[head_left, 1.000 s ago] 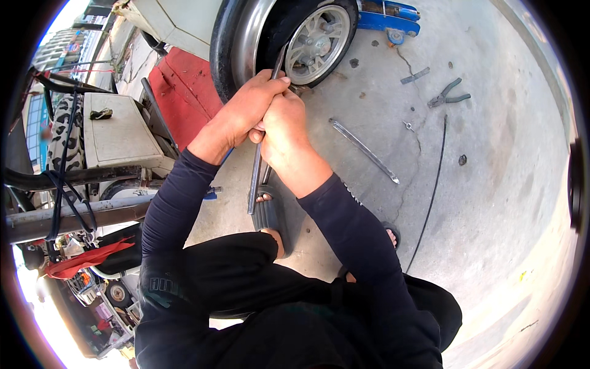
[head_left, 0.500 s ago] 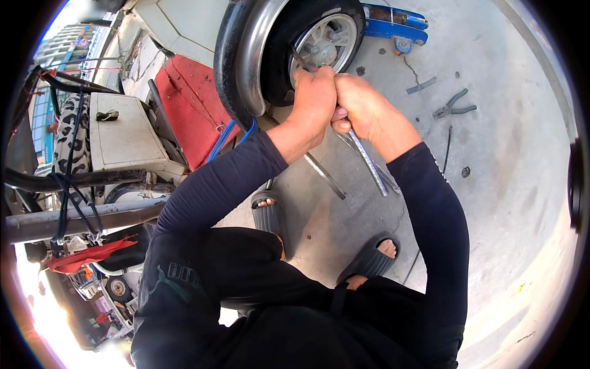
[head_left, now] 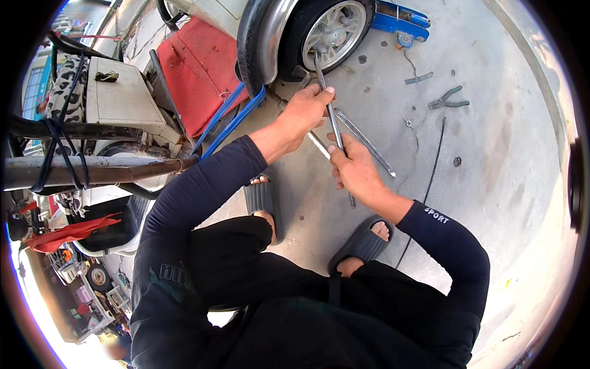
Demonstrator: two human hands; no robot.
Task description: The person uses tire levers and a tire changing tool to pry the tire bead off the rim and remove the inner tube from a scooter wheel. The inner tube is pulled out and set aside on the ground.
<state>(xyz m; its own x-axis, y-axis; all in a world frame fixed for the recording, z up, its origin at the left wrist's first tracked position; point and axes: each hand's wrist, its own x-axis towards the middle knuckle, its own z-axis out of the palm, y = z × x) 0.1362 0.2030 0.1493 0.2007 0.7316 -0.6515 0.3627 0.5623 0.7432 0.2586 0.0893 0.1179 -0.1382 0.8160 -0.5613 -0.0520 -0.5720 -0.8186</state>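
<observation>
My left hand (head_left: 302, 115) is closed around a hammer (head_left: 318, 146), whose textured silver handle slants out below the fist; a dark head shows above it. My right hand (head_left: 353, 163) grips the lower part of a long metal pry bar (head_left: 326, 92). The bar runs up past my left thumb, and its upper tip is against or just in front of the rim of a small wheel (head_left: 332, 38). The black tyre (head_left: 295, 40) is around that rim. Beside my right hand, a second silver bar (head_left: 369, 146) lies on the concrete.
Right of the wheel are a blue jack (head_left: 402, 23), pliers (head_left: 448, 99), a flat grey strip (head_left: 419, 79) and a thin black rod (head_left: 437, 160). A metal fender (head_left: 264, 43), red panel (head_left: 195, 74) and blue straps (head_left: 230, 120) are left. A framed vehicle (head_left: 98, 165) stands far left.
My hands have come apart from their joined position close to the wheel. The right hand is lower on the bar, nearer me. The view has shifted slightly, showing more of the wheel rim.
</observation>
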